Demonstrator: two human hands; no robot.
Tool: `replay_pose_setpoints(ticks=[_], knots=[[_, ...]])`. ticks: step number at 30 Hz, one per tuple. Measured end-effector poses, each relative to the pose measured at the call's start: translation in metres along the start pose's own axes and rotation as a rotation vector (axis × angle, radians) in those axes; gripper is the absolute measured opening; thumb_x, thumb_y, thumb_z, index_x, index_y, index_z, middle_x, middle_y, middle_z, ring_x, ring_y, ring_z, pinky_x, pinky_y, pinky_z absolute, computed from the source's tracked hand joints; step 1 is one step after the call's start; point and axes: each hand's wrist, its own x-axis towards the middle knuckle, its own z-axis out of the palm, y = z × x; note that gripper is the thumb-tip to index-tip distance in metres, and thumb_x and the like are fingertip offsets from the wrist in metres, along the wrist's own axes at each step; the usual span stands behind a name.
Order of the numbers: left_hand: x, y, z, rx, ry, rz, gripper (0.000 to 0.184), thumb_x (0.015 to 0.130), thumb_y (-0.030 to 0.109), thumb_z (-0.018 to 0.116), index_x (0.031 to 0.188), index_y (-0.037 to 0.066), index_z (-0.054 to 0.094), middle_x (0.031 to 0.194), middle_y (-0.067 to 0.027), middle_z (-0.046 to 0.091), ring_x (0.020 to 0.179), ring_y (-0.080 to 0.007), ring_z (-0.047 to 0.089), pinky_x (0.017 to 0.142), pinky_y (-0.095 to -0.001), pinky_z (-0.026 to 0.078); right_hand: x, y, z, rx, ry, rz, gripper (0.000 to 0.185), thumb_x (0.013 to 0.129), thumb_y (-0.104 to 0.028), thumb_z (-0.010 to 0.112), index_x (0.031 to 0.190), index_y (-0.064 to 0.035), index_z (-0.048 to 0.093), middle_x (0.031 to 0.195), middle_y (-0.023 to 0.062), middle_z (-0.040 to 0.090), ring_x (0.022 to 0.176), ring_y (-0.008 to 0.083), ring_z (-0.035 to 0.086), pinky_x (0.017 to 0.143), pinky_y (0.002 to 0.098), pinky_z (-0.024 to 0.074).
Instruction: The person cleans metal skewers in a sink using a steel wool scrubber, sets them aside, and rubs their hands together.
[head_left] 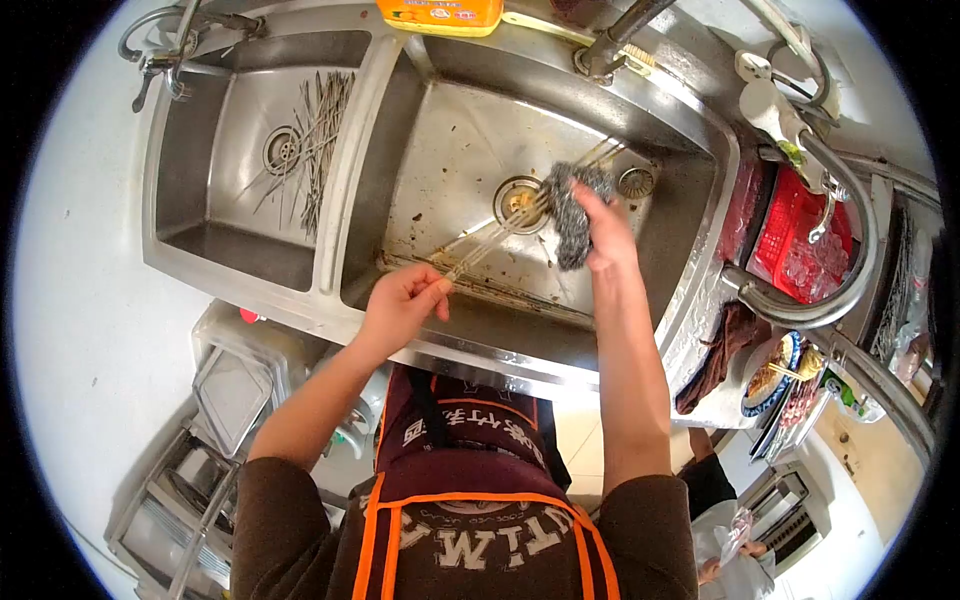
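Head view: left grip [405, 303] pinches skewers [492, 244]; right grip [611, 232] clamps a steel-wool scourer [571, 238] against them over the sink [450, 130].

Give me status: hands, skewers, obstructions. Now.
Left hand pinching skewers at one end. Right hand gripping grey scrubber across them. Scraps in basin below; nothing visibly blocking.

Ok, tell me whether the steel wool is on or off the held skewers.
On: the steel wool in the right hand covers part of the skewers, which run from the left hand and reappear beyond it.
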Motion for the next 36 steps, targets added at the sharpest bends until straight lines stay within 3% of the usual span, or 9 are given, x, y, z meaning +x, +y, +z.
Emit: replay_pose_setpoints(ticks=[6, 13, 15, 20, 24, 28, 32, 34, 36], knots=[[0.020, 0.013, -0.014, 0.057, -0.078, -0.192, 0.013, 0.087, 0.013, 0.051, 0.082, 0.002, 0.055, 0.066, -0.0010, 0.058, 0.059, -0.0049, 0.049, 0.055, -0.0188, 0.037, -0.005, 0.015, 0.004, 0.127, 0.055, -0.008, 0.024, 0.076, -0.012, 0.066, 0.093, 0.0017, 0.058, 0.080, 0.0092, 0.062, 0.065, 0.0166, 0.060, 0.055, 0.0285, 0.0492], [0.023, 0.012, 0.004, 0.121, 0.085, 0.014, 0.012, 0.086, 0.013, 0.053, 0.080, 0.002, 0.054, 0.066, -0.0006, 0.057, 0.059, -0.0049, 0.047, 0.054, -0.0189, 0.035, -0.010, 0.016, 0.006, 0.068, 0.137, -0.072, 0.035, 0.074, -0.015, 0.068, 0.101, 0.0028, 0.053, 0.089, 0.0107, 0.061, 0.077, 0.0173, 0.059, 0.069, 0.0299, 0.0477], [0.005, 0.004, 0.001, 0.117, 0.090, -0.032, 0.012, 0.086, 0.012, 0.053, 0.079, 0.002, 0.054, 0.066, -0.0007, 0.057, 0.059, -0.0050, 0.047, 0.054, -0.0192, 0.035, 0.014, 0.008, -0.024, 0.000, 0.444, -0.068, 0.034, 0.078, -0.020, 0.064, 0.102, 0.0028, 0.054, 0.093, 0.0125, 0.061, 0.079, 0.0206, 0.061, 0.067, 0.0322, 0.0498], [0.001, -0.010, -0.021, 0.120, 0.166, -0.045, 0.013, 0.086, 0.012, 0.054, 0.076, 0.004, 0.054, 0.063, -0.0002, 0.056, 0.059, -0.0055, 0.049, 0.056, -0.0197, 0.037, 0.035, -0.020, -0.093, 0.104, 0.318, -0.264, 0.027, 0.081, -0.022, 0.060, 0.094, 0.0016, 0.056, 0.082, 0.0111, 0.063, 0.066, 0.0192, 0.061, 0.056, 0.0303, 0.0505], [0.023, -0.011, -0.001, 0.150, 0.163, -0.056, 0.012, 0.085, 0.013, 0.054, 0.078, 0.003, 0.055, 0.062, 0.0003, 0.057, 0.057, -0.0047, 0.048, 0.053, -0.0196, 0.036, -0.024, 0.060, -0.023, 0.287, 0.132, 0.352, 0.046, 0.079, -0.027, 0.064, 0.114, -0.0018, 0.050, 0.108, 0.0124, 0.055, 0.100, 0.0210, 0.052, 0.086, 0.0369, 0.0425], [0.031, -0.027, 0.017, 0.138, 0.133, -0.007, 0.011, 0.085, 0.011, 0.054, 0.080, 0.002, 0.055, 0.064, -0.0006, 0.059, 0.057, -0.0047, 0.048, 0.052, -0.0194, 0.036, -0.050, 0.103, 0.027, 0.268, -0.221, 0.347, 0.039, 0.076, -0.016, 0.067, 0.110, -0.0005, 0.052, 0.099, 0.0087, 0.059, 0.090, 0.0185, 0.056, 0.077, 0.0337, 0.0467], [0.025, -0.019, 0.020, 0.087, 0.125, -0.022, 0.011, 0.086, 0.012, 0.054, 0.080, 0.003, 0.055, 0.066, 0.0000, 0.058, 0.058, -0.0046, 0.046, 0.054, -0.0187, 0.035, -0.031, 0.092, 0.021, -0.025, -0.062, 0.189, 0.045, 0.069, -0.021, 0.073, 0.104, 0.0002, 0.056, 0.095, 0.0112, 0.061, 0.088, 0.0192, 0.057, 0.076, 0.0351, 0.0462], [0.019, -0.017, 0.017, 0.096, 0.112, -0.077, 0.012, 0.086, 0.013, 0.054, 0.080, 0.003, 0.055, 0.066, 0.0003, 0.058, 0.058, -0.0045, 0.046, 0.054, -0.0184, 0.035, -0.001, 0.062, -0.007, -0.234, 0.261, 0.170, 0.070, 0.061, -0.043, 0.074, 0.109, 0.0034, 0.053, 0.099, 0.0159, 0.060, 0.096, 0.0247, 0.055, 0.085, 0.0433, 0.0411], [0.010, -0.018, 0.007, 0.149, 0.061, -0.070, 0.013, 0.086, 0.014, 0.054, 0.080, 0.003, 0.056, 0.066, 0.0000, 0.059, 0.058, -0.0038, 0.046, 0.054, -0.0183, 0.034, 0.036, 0.030, -0.041, -0.102, 0.406, -0.045, 0.049, 0.070, -0.030, 0.071, 0.103, 0.0014, 0.054, 0.094, 0.0129, 0.061, 0.087, 0.0243, 0.058, 0.074, 0.0364, 0.0477]])
